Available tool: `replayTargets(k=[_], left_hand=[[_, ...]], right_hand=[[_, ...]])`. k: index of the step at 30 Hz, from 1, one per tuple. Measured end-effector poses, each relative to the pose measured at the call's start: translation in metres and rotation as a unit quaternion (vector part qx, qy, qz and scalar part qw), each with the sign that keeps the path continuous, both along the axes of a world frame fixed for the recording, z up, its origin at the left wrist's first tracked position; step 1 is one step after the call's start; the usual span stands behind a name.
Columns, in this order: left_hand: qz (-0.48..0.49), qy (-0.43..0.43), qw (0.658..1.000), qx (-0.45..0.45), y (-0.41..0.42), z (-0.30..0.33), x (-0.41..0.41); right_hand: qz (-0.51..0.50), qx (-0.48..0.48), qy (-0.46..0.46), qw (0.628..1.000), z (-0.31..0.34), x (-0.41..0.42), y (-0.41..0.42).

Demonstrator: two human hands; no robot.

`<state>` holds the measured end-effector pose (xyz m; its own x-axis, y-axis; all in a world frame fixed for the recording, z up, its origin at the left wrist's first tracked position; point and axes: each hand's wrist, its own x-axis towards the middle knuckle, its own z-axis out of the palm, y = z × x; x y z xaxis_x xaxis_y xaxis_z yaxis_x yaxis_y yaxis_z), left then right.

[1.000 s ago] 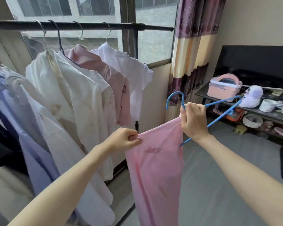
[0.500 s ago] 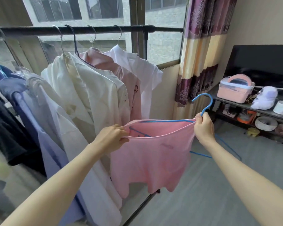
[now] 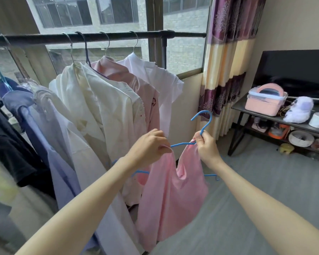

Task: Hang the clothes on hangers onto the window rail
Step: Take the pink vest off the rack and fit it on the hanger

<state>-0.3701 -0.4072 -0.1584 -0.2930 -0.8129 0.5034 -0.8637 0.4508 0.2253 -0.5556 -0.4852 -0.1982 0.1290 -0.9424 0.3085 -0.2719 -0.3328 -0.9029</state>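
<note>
A pink garment (image 3: 171, 196) hangs on a blue wire hanger (image 3: 203, 122) in front of me, below the rail. My right hand (image 3: 205, 144) grips the hanger at the base of its hook, together with the garment's neck edge. My left hand (image 3: 151, 146) pinches the pink fabric at the hanger's left arm. The hanger's hook points up and is not on the rail. The black window rail (image 3: 118, 36) runs across the top, carrying several hung garments: a cream shirt (image 3: 92, 103), a pink shirt (image 3: 136, 89) and a white shirt (image 3: 160, 83).
Blue and dark clothes (image 3: 17, 115) crowd the rail's left part. The rail's right end (image 3: 188, 35) beside the striped curtain (image 3: 226, 57) carries no hanger. A black shelf unit (image 3: 276, 122) at right holds a pink box (image 3: 265, 100) and bowls. Grey floor lies below.
The hanger has turned upright and slid into the pink garment, which now drapes from it. Both hands came closer together at the garment's neck. The view has shifted right along the rail.
</note>
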Motion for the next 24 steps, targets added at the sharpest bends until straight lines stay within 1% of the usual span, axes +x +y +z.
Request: replayTargets(k=[2,4,6,8,10,11,14,17,19,21,24], left_hand=[[0.008,-0.002,1.000,0.005,0.002,-0.003,-0.016],[0.066,-0.004,0.998,0.017,0.003,-0.005,-0.022],[0.143,-0.006,0.986,0.080,0.002,-0.004,-0.017],[0.202,-0.045,0.968,0.144,0.002,-0.005,-0.011],[0.215,-0.086,0.961,0.154,0.002,-0.011,-0.011],[0.203,-0.082,0.964,0.150,0.002,-0.014,-0.013],[0.159,0.008,0.978,0.134,0.003,-0.017,-0.022],[0.162,0.085,0.978,0.097,0.001,-0.016,-0.022],[0.166,0.126,0.975,0.080,0.001,-0.017,-0.016],[0.167,0.156,0.971,0.074,0.001,-0.017,-0.007],[0.158,0.194,0.966,0.072,0.002,-0.017,0.007]], right_hand=[[0.005,0.014,-0.027,1.000,-0.001,0.009,0.004],[0.000,0.018,-0.042,0.999,-0.001,0.011,0.006],[-0.008,0.015,-0.049,0.999,0.000,0.009,0.007],[-0.014,0.007,-0.047,0.999,0.002,0.008,0.009],[-0.014,-0.010,-0.030,0.999,0.006,0.010,0.011],[-0.008,-0.025,-0.018,1.000,0.009,0.012,0.013],[0.025,-0.068,0.034,0.997,0.018,0.019,0.021],[0.053,-0.112,0.084,0.989,0.021,0.019,0.025],[0.040,-0.144,0.120,0.981,0.019,0.012,0.025],[0.029,-0.145,0.140,0.979,0.017,0.000,0.024],[0.006,-0.116,0.182,0.976,0.011,-0.020,0.018]])
